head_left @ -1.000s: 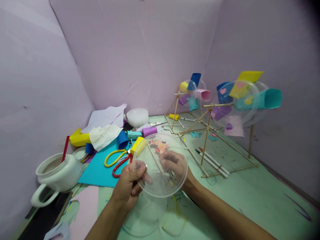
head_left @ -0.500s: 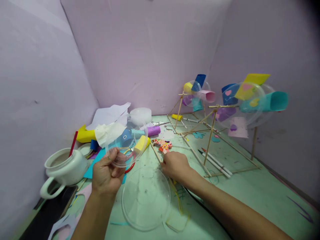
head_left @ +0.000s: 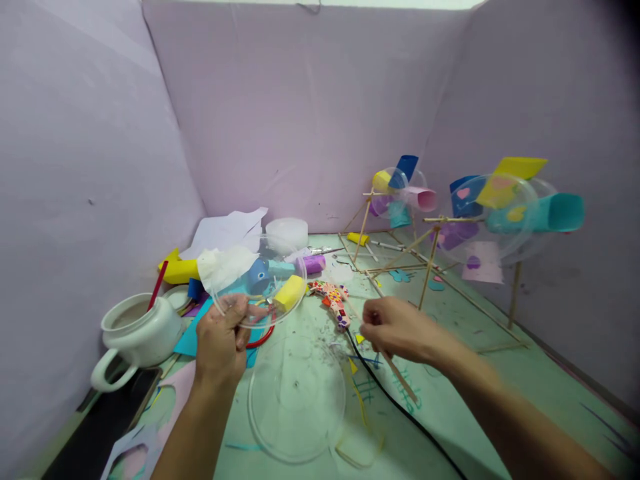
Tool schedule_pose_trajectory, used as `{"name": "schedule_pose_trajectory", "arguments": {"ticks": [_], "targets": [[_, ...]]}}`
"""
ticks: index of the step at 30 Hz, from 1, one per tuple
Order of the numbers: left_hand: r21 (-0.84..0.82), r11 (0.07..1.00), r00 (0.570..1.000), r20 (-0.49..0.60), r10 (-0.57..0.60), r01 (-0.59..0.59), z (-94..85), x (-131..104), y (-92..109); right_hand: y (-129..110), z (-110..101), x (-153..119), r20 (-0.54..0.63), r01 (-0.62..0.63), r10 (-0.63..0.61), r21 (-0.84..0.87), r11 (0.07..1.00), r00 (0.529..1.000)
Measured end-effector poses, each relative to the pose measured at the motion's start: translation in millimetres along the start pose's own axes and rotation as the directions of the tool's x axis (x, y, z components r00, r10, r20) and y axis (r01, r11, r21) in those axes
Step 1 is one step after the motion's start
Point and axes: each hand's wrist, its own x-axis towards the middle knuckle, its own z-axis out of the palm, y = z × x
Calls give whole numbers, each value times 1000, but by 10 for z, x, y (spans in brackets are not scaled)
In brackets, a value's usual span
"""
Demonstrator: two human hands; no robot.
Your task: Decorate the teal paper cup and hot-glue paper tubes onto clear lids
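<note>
My left hand (head_left: 225, 337) pinches the near-left edge of a clear plastic lid (head_left: 295, 303), raised and tilted above the table. In my right hand (head_left: 393, 328), closed fingers grip a thin wooden stick (head_left: 404, 385) that slants down toward the lower right. Just left of that hand lies a glue gun with a colourful patterned body (head_left: 336, 303), its black cord (head_left: 390, 395) running to the front edge. A second clear lid (head_left: 297, 413) rests flat on the table between my forearms. Behind the raised lid is a yellow paper tube (head_left: 289, 293).
Two stick frames bear paper-cup wheels (head_left: 400, 187), (head_left: 510, 210) on the right. A white pot (head_left: 143, 340) with a red stick stands at the left, near a dark slab (head_left: 107, 427). Blue paper (head_left: 193, 333), scissors (head_left: 263, 339) and a white bowl (head_left: 287, 235) lie behind my left hand.
My right hand has lifted the wooden stick and moved right, away from the glue gun, uncovering its body and cord. My left hand still holds the lid. The view has shifted slightly.
</note>
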Motion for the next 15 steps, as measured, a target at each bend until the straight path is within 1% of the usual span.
{"name": "schedule_pose_trajectory", "arguments": {"ticks": [1,3,4,5,7,8,10,12,15], "targets": [[61,996,998,-7,68,-68,7,-7,-15,89,-19,-47,-22,14,-11,149,989,1000],[204,959,979,-17,202,-194,23,-24,-53,263,5,-119,-115,127,-88,388,913,989],[266,935,969,-9,245,-234,31,-32,-76,335,43,-144,-179,201,-132,459,866,975],[314,914,963,4,269,-256,38,-39,-102,394,93,-165,-254,281,-173,485,828,951],[369,892,962,27,271,-262,48,-49,-160,466,206,-195,-378,415,-256,434,800,890],[380,888,964,38,264,-258,51,-54,-189,483,258,-206,-410,464,-306,374,803,859],[396,878,962,62,268,-270,51,-62,-245,496,332,-224,-407,532,-409,254,808,817],[416,860,954,89,286,-297,44,-71,-290,500,362,-236,-380,569,-476,186,801,793],[475,811,938,120,324,-341,35,-85,-328,514,358,-244,-384,586,-497,159,795,778]]}}
